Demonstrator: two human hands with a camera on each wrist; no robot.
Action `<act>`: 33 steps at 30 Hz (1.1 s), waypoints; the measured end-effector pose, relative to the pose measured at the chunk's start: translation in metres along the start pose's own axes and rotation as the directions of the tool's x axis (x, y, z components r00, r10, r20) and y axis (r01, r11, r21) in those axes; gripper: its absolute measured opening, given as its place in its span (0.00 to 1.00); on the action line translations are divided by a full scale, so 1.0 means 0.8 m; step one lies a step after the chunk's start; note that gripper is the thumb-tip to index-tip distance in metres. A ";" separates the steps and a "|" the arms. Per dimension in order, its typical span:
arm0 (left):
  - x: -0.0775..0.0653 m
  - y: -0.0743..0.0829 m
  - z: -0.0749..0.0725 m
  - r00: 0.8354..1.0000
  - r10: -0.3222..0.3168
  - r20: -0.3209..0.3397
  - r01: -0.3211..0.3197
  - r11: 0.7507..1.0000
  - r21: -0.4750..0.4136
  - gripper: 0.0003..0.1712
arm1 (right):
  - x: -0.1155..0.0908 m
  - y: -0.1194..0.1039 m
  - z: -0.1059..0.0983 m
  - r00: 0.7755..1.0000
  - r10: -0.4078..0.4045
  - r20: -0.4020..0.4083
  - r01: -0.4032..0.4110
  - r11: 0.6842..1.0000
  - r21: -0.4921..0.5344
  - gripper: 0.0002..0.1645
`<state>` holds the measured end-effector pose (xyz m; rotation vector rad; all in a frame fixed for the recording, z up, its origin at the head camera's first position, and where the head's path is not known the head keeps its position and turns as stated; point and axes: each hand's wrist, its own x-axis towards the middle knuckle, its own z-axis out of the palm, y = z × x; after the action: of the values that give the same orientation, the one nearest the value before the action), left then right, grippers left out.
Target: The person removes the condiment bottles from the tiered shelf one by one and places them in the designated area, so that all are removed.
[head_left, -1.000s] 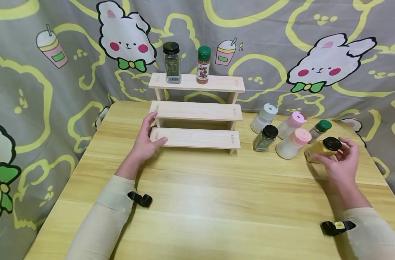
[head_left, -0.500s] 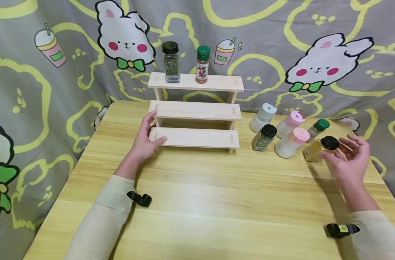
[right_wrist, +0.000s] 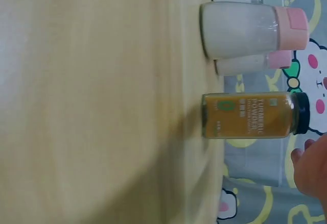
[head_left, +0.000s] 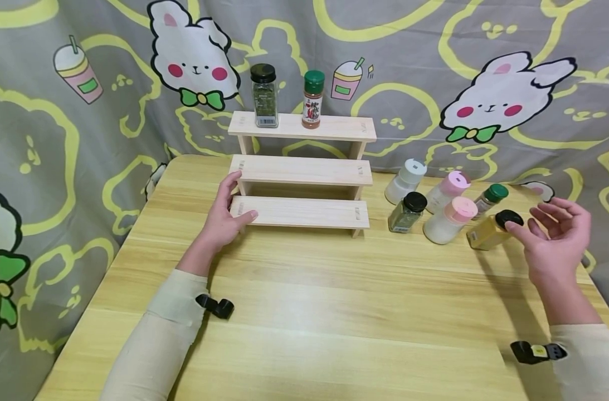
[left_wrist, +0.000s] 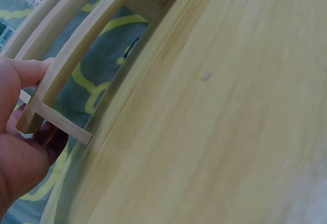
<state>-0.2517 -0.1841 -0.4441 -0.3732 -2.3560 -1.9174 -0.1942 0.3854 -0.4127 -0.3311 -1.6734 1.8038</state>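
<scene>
A three-step wooden shelf (head_left: 301,213) stands at the back of the table. My left hand (head_left: 223,220) grips the left end of its lowest step, thumb on top; the left wrist view shows the fingers behind the board (left_wrist: 76,40). On the top step stand a black-capped jar of green herbs (head_left: 266,100) and a green-capped jar of red spice (head_left: 312,103). My right hand (head_left: 557,239) hovers beside the black-capped turmeric powder jar (head_left: 487,233), fingers loosely bent and holding nothing. In the right wrist view, that jar (right_wrist: 250,116) stands upright, with the fingertips near its cap.
Left of the turmeric jar are a pink-capped white jar (head_left: 444,227), another pink-capped jar (head_left: 444,195), a white-capped jar (head_left: 404,184), a green-capped jar (head_left: 488,199) and a black-capped herb jar (head_left: 403,217). A patterned curtain (head_left: 404,33) hangs behind the table (head_left: 304,312).
My right hand has drawn away from the turmeric jar to the right and upward, its fingers spreading. The jar stays where it was. My left hand keeps its grip on the shelf.
</scene>
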 end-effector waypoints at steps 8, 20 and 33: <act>0.000 0.001 0.000 1.000 0.003 -0.002 -0.003 1.000 -0.001 0.49 | 0.006 -0.018 0.015 0.998 -0.054 0.019 0.054 0.999 0.007 0.48; 0.000 0.003 -0.001 1.000 0.015 -0.001 -0.015 1.000 0.012 0.49 | 0.011 -0.037 0.049 0.997 -0.070 0.037 0.066 0.993 0.101 0.48; -0.001 0.004 -0.001 1.000 0.022 -0.002 -0.022 1.000 0.021 0.48 | 0.008 -0.054 0.094 0.989 -0.082 0.123 0.057 0.979 0.197 0.49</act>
<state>-0.2504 -0.1845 -0.4412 -0.3936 -2.3590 -1.8807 -0.2304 0.3286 -0.3583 -0.0698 -1.5587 1.9518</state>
